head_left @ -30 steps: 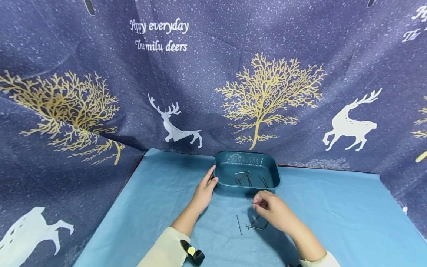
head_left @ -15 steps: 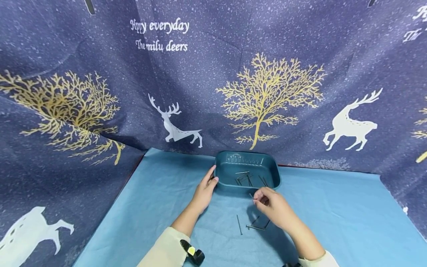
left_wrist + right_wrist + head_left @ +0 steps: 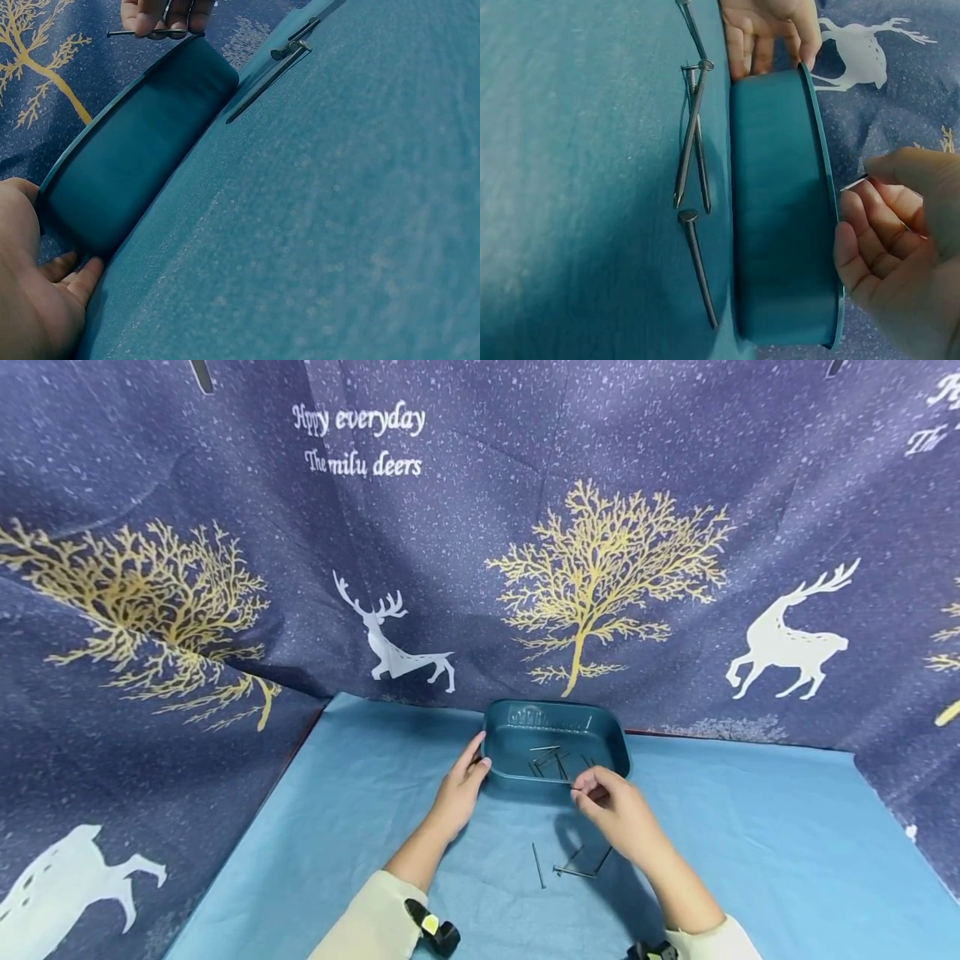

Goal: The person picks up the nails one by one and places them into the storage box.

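A teal plastic tray (image 3: 551,781) sits on the blue cloth near its back edge, with several metal nails (image 3: 561,766) lying inside. My left hand (image 3: 459,789) rests against the tray's left end, the thumb at its rim in the right wrist view. Over the front rim my right hand (image 3: 611,806) pinches a nail (image 3: 120,33) between thumb and fingertips; its tip shows past the fingers in the right wrist view. In front of the tray several more nails lie on the cloth, among them a separate nail (image 3: 537,865) and a crossed pair (image 3: 697,135).
The blue cloth (image 3: 337,810) covers the table around the tray. Right behind the tray hangs a dark blue curtain (image 3: 450,527) with printed trees and deer. Black wrist cameras sit on both cuffs, the left wrist camera (image 3: 442,935) at the bottom of the head view.
My right hand has lifted slightly and moved up toward the tray, from the cloth in front to over its front rim, carrying the nail. The left hand and tray have stayed put.
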Tool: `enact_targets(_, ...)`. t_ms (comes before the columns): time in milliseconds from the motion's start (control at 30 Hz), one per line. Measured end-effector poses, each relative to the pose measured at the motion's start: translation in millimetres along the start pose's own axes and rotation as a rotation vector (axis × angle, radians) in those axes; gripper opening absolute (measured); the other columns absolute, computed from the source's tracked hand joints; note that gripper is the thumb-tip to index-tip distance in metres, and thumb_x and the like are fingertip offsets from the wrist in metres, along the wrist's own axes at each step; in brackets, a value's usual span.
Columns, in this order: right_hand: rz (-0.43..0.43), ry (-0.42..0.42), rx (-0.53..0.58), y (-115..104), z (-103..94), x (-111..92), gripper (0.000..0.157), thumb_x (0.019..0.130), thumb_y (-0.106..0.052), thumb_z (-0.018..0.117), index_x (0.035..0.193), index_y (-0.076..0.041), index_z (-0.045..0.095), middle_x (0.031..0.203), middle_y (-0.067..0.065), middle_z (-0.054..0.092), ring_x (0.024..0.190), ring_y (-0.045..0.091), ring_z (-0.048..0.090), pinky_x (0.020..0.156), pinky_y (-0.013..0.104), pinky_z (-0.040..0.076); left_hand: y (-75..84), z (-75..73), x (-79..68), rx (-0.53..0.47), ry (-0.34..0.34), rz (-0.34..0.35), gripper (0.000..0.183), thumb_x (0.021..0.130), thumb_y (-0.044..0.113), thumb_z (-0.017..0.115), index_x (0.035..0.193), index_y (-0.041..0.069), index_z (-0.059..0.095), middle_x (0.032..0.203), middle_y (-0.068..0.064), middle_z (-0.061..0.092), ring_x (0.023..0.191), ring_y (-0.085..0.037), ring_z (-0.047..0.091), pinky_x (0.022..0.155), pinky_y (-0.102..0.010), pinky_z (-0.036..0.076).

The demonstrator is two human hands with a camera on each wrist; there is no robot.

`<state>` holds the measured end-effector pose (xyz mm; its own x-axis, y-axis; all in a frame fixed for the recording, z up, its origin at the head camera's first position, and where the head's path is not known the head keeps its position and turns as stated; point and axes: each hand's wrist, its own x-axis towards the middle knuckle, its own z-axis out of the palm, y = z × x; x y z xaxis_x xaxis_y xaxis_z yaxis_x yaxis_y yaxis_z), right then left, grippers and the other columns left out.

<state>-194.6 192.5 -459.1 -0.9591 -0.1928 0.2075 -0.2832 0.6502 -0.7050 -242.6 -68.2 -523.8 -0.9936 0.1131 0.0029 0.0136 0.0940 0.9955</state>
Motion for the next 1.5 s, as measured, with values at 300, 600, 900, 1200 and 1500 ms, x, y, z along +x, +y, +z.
enact_targets(300,-0.014,0.07,0.015,2,2.1,7,0.006,0.094,-0.013,0.073,0.095,-0.015,0.067,0.088,-0.004,0.065,0.08,0.002,0.062,0.072,0.021,0.056,2.0,0.4,-1.3,0.013,-0.003,0.015,0.062,0.105,0.05,0.048,0.161,0.031,0.029,0.168,-0.009,0.024,0.153,-0.031,0.031,0.122,-0.052,0.035)
enact_targets(600,0.017,0.134,0.055,5,0.7,15,0.004,0.097,-0.015,0.07,0.1,-0.012,0.069,0.091,0.001,0.068,0.083,0.003,0.062,0.074,0.02,0.055,1.5,1.0,-0.7,0.02,-0.001,0.014,0.063,0.105,0.052,0.048,0.161,0.031,0.029,0.168,-0.008,0.025,0.153,-0.031,0.031,0.122,-0.051,0.035)
enact_targets(900,0.062,0.171,0.077,3,-1.4,23,0.008,0.1,-0.018,0.066,0.104,-0.011,0.067,0.096,0.005,0.07,0.085,0.001,0.064,0.076,0.018,0.055,1.7,0.5,-0.7,0.02,0.0,0.006,0.064,0.104,0.054,0.048,0.161,0.034,0.028,0.168,-0.005,0.024,0.153,-0.028,0.031,0.123,-0.051,0.034)
enact_targets(1200,0.093,0.22,0.096,0,-0.8,31,0.009,0.099,-0.017,0.067,0.105,-0.01,0.067,0.099,0.008,0.072,0.084,0.003,0.065,0.076,0.017,0.054,0.4,-0.1,-0.1,0.019,0.006,0.01,0.064,0.104,0.054,0.049,0.161,0.033,0.029,0.168,-0.006,0.025,0.153,-0.028,0.031,0.123,-0.05,0.035)
enact_targets(1500,0.098,0.223,0.144,-2,0.9,33,0.015,0.097,-0.014,0.069,0.11,-0.006,0.066,0.103,0.01,0.072,0.088,0.006,0.067,0.076,0.014,0.054,0.8,0.1,-0.3,0.007,0.0,0.006,0.064,0.104,0.054,0.049,0.161,0.033,0.028,0.168,-0.006,0.024,0.153,-0.028,0.03,0.123,-0.05,0.034)
